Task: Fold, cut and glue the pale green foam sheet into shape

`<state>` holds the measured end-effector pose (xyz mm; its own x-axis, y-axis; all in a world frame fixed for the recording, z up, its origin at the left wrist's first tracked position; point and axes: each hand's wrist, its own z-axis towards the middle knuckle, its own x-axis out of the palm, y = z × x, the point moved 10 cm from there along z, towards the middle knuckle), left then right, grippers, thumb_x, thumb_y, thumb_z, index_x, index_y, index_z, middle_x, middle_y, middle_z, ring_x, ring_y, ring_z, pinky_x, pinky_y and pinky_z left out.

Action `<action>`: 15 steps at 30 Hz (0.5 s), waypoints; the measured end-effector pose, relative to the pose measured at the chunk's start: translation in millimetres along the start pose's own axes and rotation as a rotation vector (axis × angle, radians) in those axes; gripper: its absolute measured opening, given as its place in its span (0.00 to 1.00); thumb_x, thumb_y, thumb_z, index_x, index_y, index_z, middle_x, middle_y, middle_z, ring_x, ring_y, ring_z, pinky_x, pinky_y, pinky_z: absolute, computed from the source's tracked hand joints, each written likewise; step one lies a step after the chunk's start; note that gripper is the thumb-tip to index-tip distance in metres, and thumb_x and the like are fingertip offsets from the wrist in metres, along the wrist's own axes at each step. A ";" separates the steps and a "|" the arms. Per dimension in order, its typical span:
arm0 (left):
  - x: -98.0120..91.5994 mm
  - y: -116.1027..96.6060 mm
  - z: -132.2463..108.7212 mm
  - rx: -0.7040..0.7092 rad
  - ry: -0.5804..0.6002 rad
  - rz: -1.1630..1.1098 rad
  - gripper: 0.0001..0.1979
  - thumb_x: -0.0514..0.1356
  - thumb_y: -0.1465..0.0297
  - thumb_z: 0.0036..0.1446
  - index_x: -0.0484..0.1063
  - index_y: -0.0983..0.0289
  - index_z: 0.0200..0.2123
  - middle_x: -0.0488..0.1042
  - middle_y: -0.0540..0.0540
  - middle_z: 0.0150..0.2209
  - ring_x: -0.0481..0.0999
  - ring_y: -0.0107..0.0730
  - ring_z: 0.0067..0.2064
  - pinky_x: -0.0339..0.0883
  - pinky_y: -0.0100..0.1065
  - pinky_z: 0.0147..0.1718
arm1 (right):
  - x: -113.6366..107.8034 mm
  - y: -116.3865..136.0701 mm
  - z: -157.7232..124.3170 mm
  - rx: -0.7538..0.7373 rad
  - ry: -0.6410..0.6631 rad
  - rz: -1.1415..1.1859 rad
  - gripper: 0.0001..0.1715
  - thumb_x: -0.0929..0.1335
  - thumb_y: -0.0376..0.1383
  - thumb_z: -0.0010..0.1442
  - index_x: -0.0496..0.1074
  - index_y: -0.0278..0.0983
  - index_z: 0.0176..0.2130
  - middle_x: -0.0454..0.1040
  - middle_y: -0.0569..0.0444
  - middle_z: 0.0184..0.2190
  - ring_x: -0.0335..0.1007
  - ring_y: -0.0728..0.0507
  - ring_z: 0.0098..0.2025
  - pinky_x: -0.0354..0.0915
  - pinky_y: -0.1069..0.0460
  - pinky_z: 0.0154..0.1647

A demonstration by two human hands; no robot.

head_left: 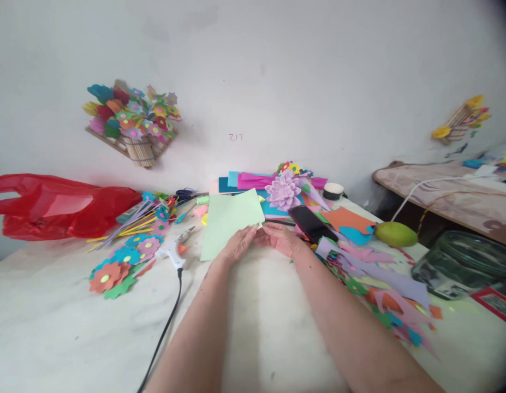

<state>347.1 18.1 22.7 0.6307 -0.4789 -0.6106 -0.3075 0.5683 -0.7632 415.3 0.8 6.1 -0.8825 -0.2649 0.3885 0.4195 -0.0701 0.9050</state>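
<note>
A pale green sheet (232, 218), like craft foam or paper, is held tilted above the table, its lower right edge between my hands. My left hand (239, 243) is closed on that edge. At the lower right corner, my right hand (279, 238) has its fingers pinched together, close against the left fingertips. The corner looks slightly bent there; blur and the fingers hide the exact grip. Left of the sheet lies a white glue gun (171, 254). Just beyond my right hand is a dark phone (308, 222). A lilac foam flower (284, 190) sits behind it.
Foam flowers (109, 275) and pipe cleaners (134, 224) lie left, by a red plastic bag (68, 207). The glue gun's cord (171, 316) crosses the table. At right are foam scraps (384, 278), a yellow-green fruit (397, 234) and a glass jar (457, 267).
</note>
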 end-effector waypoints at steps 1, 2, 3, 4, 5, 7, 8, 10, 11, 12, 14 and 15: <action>-0.4 -0.2 -0.1 -0.003 -0.003 0.005 0.29 0.39 0.52 0.55 0.61 0.61 0.52 0.62 0.50 0.54 0.58 0.34 0.56 0.48 0.35 0.56 | 0.0 -0.2 -0.2 0.001 0.001 -0.001 0.12 0.68 0.37 0.50 0.70 0.33 0.35 0.74 0.48 0.32 0.71 0.45 0.34 0.65 0.49 0.35; -0.7 -0.7 -0.2 -0.003 -0.006 0.009 0.29 0.39 0.52 0.55 0.61 0.61 0.52 0.62 0.50 0.54 0.58 0.34 0.56 0.48 0.35 0.56 | 0.1 -0.2 -0.5 0.001 0.002 -0.001 0.12 0.68 0.37 0.50 0.70 0.33 0.35 0.74 0.48 0.32 0.71 0.45 0.34 0.65 0.49 0.35; -0.9 -1.2 -0.4 -0.002 -0.007 0.013 0.29 0.39 0.52 0.55 0.61 0.61 0.52 0.62 0.50 0.54 0.58 0.34 0.56 0.48 0.35 0.56 | 0.4 -0.1 -0.8 -0.001 0.004 -0.002 0.12 0.68 0.37 0.50 0.70 0.33 0.35 0.74 0.48 0.32 0.71 0.45 0.34 0.65 0.49 0.35; -0.9 -1.6 -0.5 -0.001 -0.005 0.014 0.29 0.39 0.53 0.55 0.61 0.62 0.53 0.62 0.50 0.54 0.58 0.34 0.56 0.48 0.34 0.56 | 0.8 0.2 -1.0 -0.003 0.007 -0.002 0.12 0.68 0.37 0.50 0.70 0.33 0.35 0.74 0.48 0.32 0.71 0.45 0.34 0.65 0.49 0.35; -0.8 -2.1 -0.6 0.002 -0.004 0.013 0.29 0.39 0.53 0.56 0.61 0.62 0.53 0.61 0.50 0.54 0.58 0.33 0.56 0.48 0.34 0.56 | 1.2 0.5 -1.3 -0.005 0.010 -0.003 0.12 0.68 0.37 0.50 0.70 0.33 0.35 0.74 0.48 0.32 0.71 0.44 0.34 0.65 0.49 0.35; -1.0 -2.6 -0.9 0.005 -0.005 0.005 0.29 0.39 0.53 0.56 0.61 0.61 0.52 0.62 0.50 0.54 0.58 0.33 0.56 0.48 0.34 0.56 | 1.5 0.9 -1.5 -0.007 0.011 -0.004 0.12 0.68 0.37 0.50 0.70 0.33 0.36 0.74 0.48 0.32 0.71 0.44 0.34 0.65 0.49 0.35; -1.4 -2.2 -1.0 0.001 -0.009 0.001 0.28 0.39 0.53 0.56 0.61 0.61 0.52 0.62 0.50 0.54 0.58 0.34 0.56 0.47 0.35 0.56 | 1.3 0.9 -1.5 -0.007 0.009 -0.004 0.12 0.67 0.37 0.50 0.70 0.33 0.36 0.74 0.48 0.33 0.71 0.44 0.34 0.65 0.49 0.34; -1.3 -1.6 -1.2 -0.006 -0.008 -0.008 0.28 0.40 0.53 0.55 0.61 0.61 0.52 0.62 0.50 0.54 0.58 0.34 0.56 0.47 0.35 0.56 | 0.8 0.3 -1.1 -0.003 0.008 -0.001 0.13 0.67 0.37 0.50 0.70 0.33 0.36 0.74 0.48 0.33 0.71 0.44 0.34 0.65 0.49 0.34; -1.1 -1.4 -1.3 -0.009 -0.007 -0.013 0.29 0.40 0.53 0.55 0.61 0.62 0.52 0.62 0.51 0.54 0.58 0.34 0.56 0.47 0.35 0.56 | 0.6 -0.1 -0.8 -0.001 0.009 0.003 0.13 0.67 0.37 0.50 0.70 0.33 0.36 0.74 0.48 0.33 0.71 0.44 0.34 0.65 0.49 0.34; -0.8 -1.3 -1.4 -0.013 -0.004 -0.018 0.29 0.40 0.53 0.55 0.61 0.62 0.52 0.61 0.51 0.54 0.58 0.34 0.56 0.47 0.36 0.56 | 0.5 -0.4 -0.5 0.000 0.012 0.007 0.13 0.67 0.37 0.51 0.69 0.33 0.37 0.74 0.47 0.33 0.71 0.44 0.34 0.65 0.48 0.34; -0.9 -1.6 -1.6 -0.019 -0.003 -0.023 0.29 0.40 0.53 0.56 0.61 0.63 0.53 0.61 0.52 0.55 0.57 0.35 0.56 0.47 0.36 0.56 | 0.5 -0.8 0.0 0.000 0.020 0.016 0.12 0.67 0.37 0.51 0.69 0.32 0.37 0.74 0.47 0.32 0.71 0.43 0.35 0.65 0.48 0.35; -1.2 -2.1 -1.7 -0.021 -0.004 -0.023 0.29 0.40 0.53 0.56 0.60 0.63 0.53 0.61 0.52 0.55 0.57 0.35 0.56 0.47 0.36 0.56 | 0.5 -0.8 0.2 -0.002 0.024 0.019 0.12 0.67 0.36 0.51 0.69 0.32 0.37 0.74 0.47 0.32 0.71 0.43 0.35 0.65 0.48 0.35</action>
<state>345.8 16.4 24.6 0.6408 -0.4887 -0.5921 -0.3081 0.5427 -0.7814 414.5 0.9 5.6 -0.8690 -0.2894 0.4014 0.4366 -0.0665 0.8972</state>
